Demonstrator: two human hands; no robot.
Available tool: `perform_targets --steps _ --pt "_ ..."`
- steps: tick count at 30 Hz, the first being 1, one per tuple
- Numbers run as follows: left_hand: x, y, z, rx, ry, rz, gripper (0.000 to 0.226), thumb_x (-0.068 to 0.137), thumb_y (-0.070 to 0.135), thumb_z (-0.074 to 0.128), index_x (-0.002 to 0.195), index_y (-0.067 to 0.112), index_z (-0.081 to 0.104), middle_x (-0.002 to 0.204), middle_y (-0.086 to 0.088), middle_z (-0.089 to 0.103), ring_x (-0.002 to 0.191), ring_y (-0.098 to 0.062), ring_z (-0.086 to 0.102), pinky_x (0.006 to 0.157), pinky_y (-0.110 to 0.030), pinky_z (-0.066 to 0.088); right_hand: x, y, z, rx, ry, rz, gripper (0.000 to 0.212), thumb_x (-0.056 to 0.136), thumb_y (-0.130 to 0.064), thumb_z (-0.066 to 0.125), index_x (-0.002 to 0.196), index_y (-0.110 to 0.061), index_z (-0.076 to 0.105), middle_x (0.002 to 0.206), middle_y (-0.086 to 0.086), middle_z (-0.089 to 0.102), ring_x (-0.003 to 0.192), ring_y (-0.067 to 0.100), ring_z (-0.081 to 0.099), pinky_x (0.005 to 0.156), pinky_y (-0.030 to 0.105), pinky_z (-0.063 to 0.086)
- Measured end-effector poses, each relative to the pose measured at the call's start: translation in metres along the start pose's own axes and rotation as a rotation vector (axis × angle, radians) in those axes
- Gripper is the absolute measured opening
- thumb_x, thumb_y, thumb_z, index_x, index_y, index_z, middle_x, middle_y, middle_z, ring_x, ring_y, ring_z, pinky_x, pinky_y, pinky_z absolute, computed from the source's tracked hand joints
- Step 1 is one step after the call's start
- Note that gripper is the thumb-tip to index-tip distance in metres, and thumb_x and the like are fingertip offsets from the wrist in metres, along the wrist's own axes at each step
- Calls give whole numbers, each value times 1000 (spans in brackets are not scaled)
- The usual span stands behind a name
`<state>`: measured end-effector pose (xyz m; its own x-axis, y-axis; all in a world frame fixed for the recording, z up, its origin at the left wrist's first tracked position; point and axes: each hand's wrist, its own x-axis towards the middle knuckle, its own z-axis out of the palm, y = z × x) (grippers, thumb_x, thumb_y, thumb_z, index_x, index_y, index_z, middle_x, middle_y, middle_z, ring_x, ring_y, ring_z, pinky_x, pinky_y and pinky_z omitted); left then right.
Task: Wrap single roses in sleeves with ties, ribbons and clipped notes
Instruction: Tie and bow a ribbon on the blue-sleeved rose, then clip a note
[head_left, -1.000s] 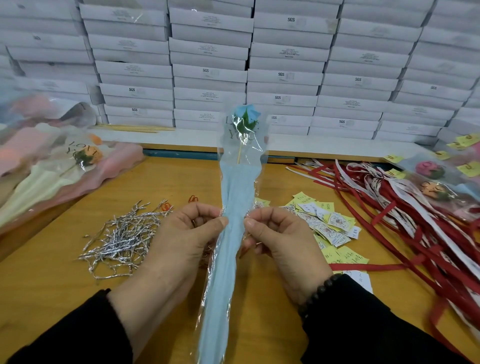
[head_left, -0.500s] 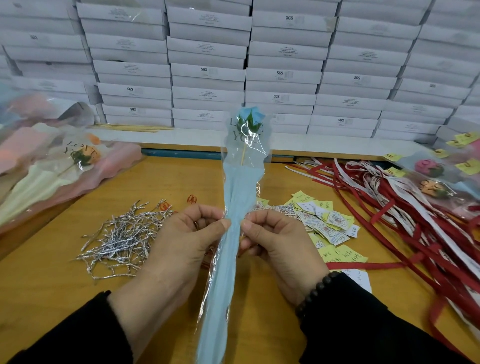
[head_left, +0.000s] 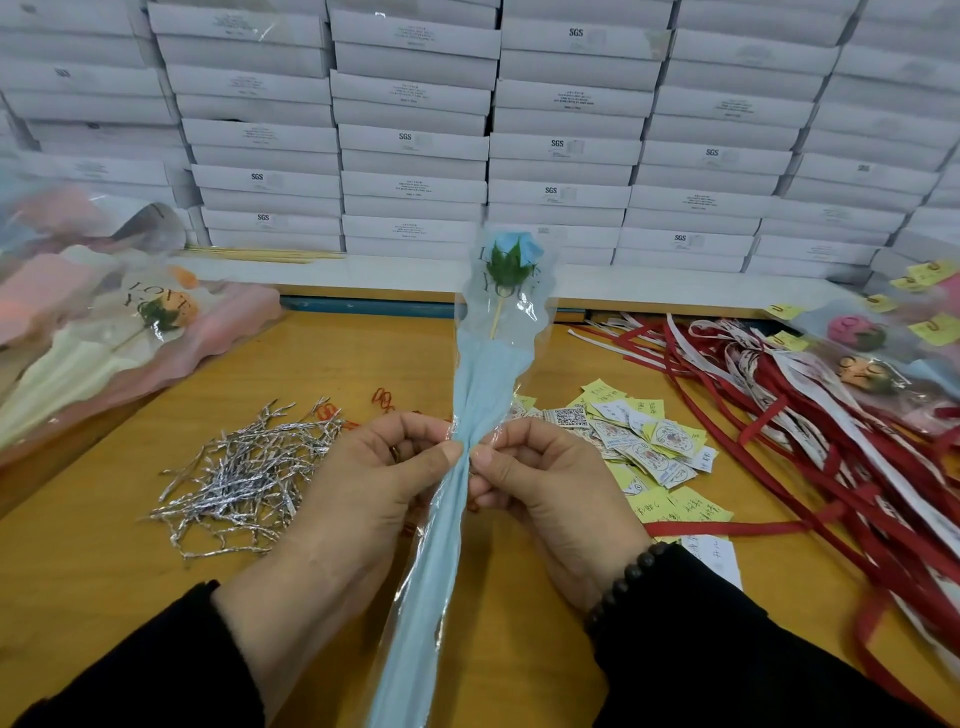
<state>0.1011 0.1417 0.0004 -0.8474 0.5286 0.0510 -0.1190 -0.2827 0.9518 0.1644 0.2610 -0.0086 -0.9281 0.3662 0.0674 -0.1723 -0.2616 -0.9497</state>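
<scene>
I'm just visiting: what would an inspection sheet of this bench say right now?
Surface: wooden table, crowded.
Job's things: blue rose in sleeve; silver ties left; notes and red ribbons right.
Clutter: red clips; wrapped roses far left, more far right.
Hands: left hand and right hand pinch the sleeve's middle.
Cables: nothing seen.
Surroundings: stacked white boxes behind.
</scene>
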Motion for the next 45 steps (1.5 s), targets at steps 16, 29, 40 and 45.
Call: perform_targets --steps 16,29,40,45 --pt "-4 0 2 -53 8 -39 18 57 5 67 74 0 60 57 -14 66 47 -20 64 46 -21 52 0 -1 1 -12 -31 -43 18 80 6 63 69 -8 64 57 4 62 51 10 60 52 17 51" --pt "-5 0 1 128 -24 39 6 66 13 69 68 8 72 69 -17 70 55 -18 66 48 -20 50 -3 -5 0 -139 9 -131 12 77 7 66 71 -2 60 65 7 59 51 7 58 49 13 45" --pt "-6 7 0 62 -111 -64 18 64 6 64 78 -3 57 64 -23 66 52 -21 66 47 -22 54 0 -5 -5 -313 0 -122 9 75 -1 72 75 0 63 67 5 55 55 4 52 52 13 43" --pt "1 13 1 89 -47 -33 17 61 8 63 74 -1 58 52 -13 64 41 -14 60 41 -17 48 0 -3 3 -330 -18 -122 6 85 -13 65 80 -9 65 66 3 59 56 9 52 53 14 43"
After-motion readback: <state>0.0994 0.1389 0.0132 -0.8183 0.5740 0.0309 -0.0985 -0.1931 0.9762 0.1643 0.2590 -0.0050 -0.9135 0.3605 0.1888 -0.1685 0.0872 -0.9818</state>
